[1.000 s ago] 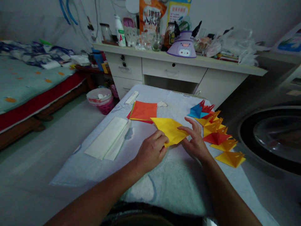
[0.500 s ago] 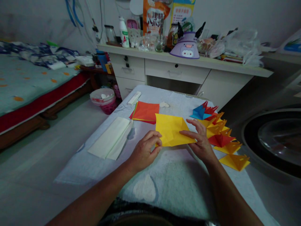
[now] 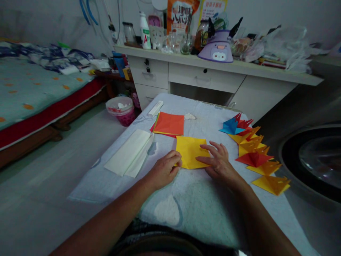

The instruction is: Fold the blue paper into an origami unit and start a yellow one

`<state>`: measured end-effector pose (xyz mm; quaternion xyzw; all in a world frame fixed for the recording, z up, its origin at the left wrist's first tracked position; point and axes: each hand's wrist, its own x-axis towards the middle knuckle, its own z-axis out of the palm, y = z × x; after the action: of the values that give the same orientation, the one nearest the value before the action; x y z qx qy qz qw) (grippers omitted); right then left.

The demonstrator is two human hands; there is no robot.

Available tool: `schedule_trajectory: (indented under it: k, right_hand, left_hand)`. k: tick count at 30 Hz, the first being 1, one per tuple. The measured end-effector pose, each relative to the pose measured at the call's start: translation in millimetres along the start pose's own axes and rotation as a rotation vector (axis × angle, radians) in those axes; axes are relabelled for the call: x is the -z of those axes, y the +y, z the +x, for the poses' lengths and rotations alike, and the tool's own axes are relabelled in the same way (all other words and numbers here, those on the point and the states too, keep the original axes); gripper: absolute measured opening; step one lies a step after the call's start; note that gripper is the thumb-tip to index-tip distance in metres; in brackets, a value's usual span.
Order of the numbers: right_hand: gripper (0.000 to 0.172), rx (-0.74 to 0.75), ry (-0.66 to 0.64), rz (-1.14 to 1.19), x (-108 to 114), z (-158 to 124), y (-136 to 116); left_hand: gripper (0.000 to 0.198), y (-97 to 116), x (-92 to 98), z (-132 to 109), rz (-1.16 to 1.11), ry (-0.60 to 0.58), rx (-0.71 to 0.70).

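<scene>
A creased yellow sheet of paper (image 3: 188, 153) lies in front of me on the cloth-covered table. My left hand (image 3: 168, 167) is closed on its lower left edge, thumb and fingers pinched together. Over the right side of the sheet, my right hand (image 3: 217, 160) has its fingers spread and stretched out, with fingertips on or just above the paper. Its thumb is mostly hidden. Just beyond the sheet sits a stack of square paper (image 3: 169, 123), orange on top with red and yellow edges showing. To the right stand several folded paper figures (image 3: 254, 159) in yellow, red and blue.
A folded white paper (image 3: 129, 153) lies on the left of the table, with a small white box (image 3: 156, 108) behind it. A white desk (image 3: 197, 73) holding bottles and bags stands at the back. On the floor is a pink bin (image 3: 122, 112).
The yellow paper has come down flatter onto the table. My right hand has shifted from its right corner inward over the sheet, fingers more spread. The left hand keeps its pinch; the view has shifted slightly.
</scene>
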<state>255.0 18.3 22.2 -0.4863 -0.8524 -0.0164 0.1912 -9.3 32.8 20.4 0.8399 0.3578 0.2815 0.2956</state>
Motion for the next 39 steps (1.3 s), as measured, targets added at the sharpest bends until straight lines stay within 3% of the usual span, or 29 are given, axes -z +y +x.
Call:
schedule_trajectory:
  k: [3, 8, 14, 19, 24, 29, 39]
  right_hand:
    - [0.035, 0.03, -0.025, 0.027, -4.8, -0.3, 0.8]
    - [0.02, 0.052, -0.059, 0.105, -4.3, 1.1, -2.1]
    - [0.016, 0.06, -0.086, 0.165, 4.0, 5.2, -12.5]
    - [0.03, -0.015, -0.133, 0.125, 0.3, 5.0, -12.5]
    - [0.017, -0.019, -0.145, 0.209, -4.9, 5.7, -9.9]
    - [0.02, -0.117, -0.137, 0.338, -9.4, 8.0, -11.7]
    - [0.017, -0.3, -0.032, 0.236, -26.4, 8.3, -11.5]
  left_hand:
    - [0.019, -1.0, 3.2, -2.5, 0.037, -0.021, -0.005]
    - [0.016, -2.6, 9.8, -8.6, 0.194, 0.053, -0.037]
    - [0.013, -4.6, 12.8, -16.3, 0.331, 0.073, -0.048]
    - [0.013, -5.3, 13.3, -19.6, 0.349, 0.066, -0.001]
    - [0.009, -5.5, 13.5, -20.1, 0.335, 0.069, 0.055]
    - [0.008, -4.5, 14.7, -18.6, 0.293, 0.067, 0.094]
    - [0.005, -7.9, 5.5, -17.3, 0.386, 0.085, 0.154]
